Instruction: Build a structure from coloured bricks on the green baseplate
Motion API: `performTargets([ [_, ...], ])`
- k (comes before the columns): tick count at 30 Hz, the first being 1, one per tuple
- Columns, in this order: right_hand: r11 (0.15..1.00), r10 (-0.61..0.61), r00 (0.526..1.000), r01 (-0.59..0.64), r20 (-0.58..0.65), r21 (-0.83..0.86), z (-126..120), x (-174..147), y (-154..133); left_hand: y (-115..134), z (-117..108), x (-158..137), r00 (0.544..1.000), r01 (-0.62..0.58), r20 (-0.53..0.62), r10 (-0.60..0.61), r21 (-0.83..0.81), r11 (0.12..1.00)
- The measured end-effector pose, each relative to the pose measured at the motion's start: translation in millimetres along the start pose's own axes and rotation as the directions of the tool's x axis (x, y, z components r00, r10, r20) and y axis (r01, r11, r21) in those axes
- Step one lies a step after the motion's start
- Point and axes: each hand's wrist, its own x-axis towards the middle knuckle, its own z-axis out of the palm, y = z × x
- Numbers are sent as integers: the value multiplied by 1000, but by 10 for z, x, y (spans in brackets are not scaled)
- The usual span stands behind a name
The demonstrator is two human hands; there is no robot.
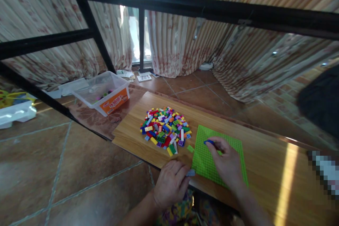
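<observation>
My right hand (225, 159) pinches a dark blue toy brick (209, 142) over the upper part of a bright green studded baseplate (208, 166). Whether the brick touches the studs cannot be made out. At the table's near edge, my left hand (173, 180) is closed on a grey-blue brick (190, 173), which pokes out by the thumb close to the baseplate's left corner. A heap of mixed toy bricks (165, 129) in many colours lies left of the baseplate. One light green brick (190, 148) sits between heap and plate.
The wooden table (259, 162) carries these things. On a mat beyond its left end stands a clear plastic bin (106, 93) with an orange label and some pieces inside. Black metal bars (185, 1) cross the view before curtains. A pixelated object (325, 173) lies at the right.
</observation>
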Motion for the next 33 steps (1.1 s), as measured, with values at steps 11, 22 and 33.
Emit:
performTargets([
  [11,983,-27,998,16,-54,-181,-285,-307,677,14,-17,64,999,-19,-47,19,1,1000],
  [22,931,-232,971,238,55,-278,-86,-209,338,-2,-4,71,998,-35,-55,39,64,997],
  [33,915,-273,930,330,248,-232,453,157,32,-8,-1,62,998,-51,-37,55,81,995],
])
